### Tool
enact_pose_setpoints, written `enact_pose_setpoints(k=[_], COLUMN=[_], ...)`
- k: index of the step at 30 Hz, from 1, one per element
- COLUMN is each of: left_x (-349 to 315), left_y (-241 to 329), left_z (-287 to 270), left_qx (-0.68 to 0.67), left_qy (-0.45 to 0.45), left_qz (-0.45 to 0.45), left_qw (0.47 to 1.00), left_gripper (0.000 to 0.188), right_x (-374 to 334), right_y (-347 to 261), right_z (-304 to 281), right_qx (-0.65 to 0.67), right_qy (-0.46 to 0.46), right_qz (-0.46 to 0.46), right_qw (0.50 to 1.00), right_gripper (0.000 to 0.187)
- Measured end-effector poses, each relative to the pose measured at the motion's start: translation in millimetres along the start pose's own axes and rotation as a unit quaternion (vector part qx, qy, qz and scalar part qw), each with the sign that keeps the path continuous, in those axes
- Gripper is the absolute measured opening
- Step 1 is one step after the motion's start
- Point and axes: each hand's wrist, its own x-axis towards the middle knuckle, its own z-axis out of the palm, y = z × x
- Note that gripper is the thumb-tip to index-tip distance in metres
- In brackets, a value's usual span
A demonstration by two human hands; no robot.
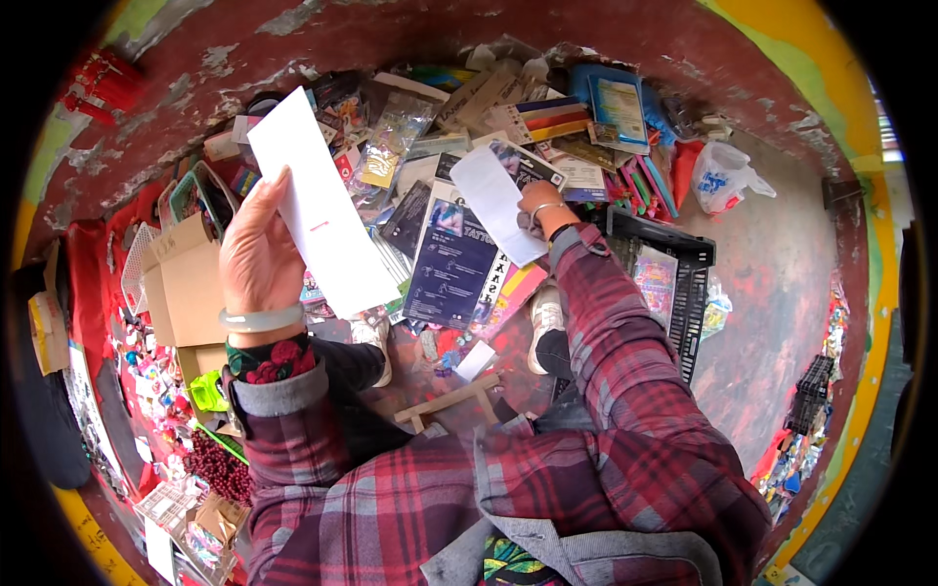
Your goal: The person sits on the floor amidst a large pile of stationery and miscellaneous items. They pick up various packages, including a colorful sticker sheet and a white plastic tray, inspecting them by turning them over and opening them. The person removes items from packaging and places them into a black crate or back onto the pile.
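Note:
My left hand (262, 249), with a pale bangle at the wrist, is raised and closed on a long white sheet (322, 205). The thumb lies over the sheet's left edge, and a small red mark shows near its middle. My right hand (540, 201) is over the pile, its fingers curled. Against it on the left lies a second white sheet (485, 195), slightly creased; whether the fingers grip it is hidden. Under these sheets are dark blue printed packages (447, 278) and a clear bag with gold print (383, 154).
A heap of flat packs fills the space before my feet, against a peeling red wall (440, 29). A black plastic crate (692, 256) stands right, a white plastic bag (725, 176) beyond it. At left are an open cardboard box (186, 278) and dark red beads (217, 467).

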Motion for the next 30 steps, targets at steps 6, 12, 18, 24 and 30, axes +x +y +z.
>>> enact_pose_setpoints(k=[6, 12, 18, 24, 30], left_x=[9, 14, -9, -46, -27], left_y=[-8, -11, 6, 28, 36], left_z=[-15, -15, -25, -60, -108], left_qx=[-0.036, -0.044, 0.023, 0.027, -0.078], left_qy=[-0.079, -0.147, -0.119, -0.070, -0.011], left_qz=[0.001, 0.017, 0.026, 0.080, -0.087], left_qw=[0.996, 0.988, 0.992, 0.994, 0.993], left_gripper=[0.028, 0.027, 0.024, 0.026, 0.021], right_x=[-18, -87, -172, -182, -151], right_y=[27, -2, -40, -78, -102], right_z=[-55, -120, -123, -46, 121], right_qx=[0.176, 0.165, 0.069, -0.136, -0.251], right_qy=[0.106, 0.236, 0.208, -0.003, -0.208], right_qz=[-0.095, -0.167, -0.210, -0.298, -0.335], right_qw=[0.974, 0.943, 0.953, 0.945, 0.884], right_gripper=[0.025, 0.024, 0.024, 0.020, 0.025])
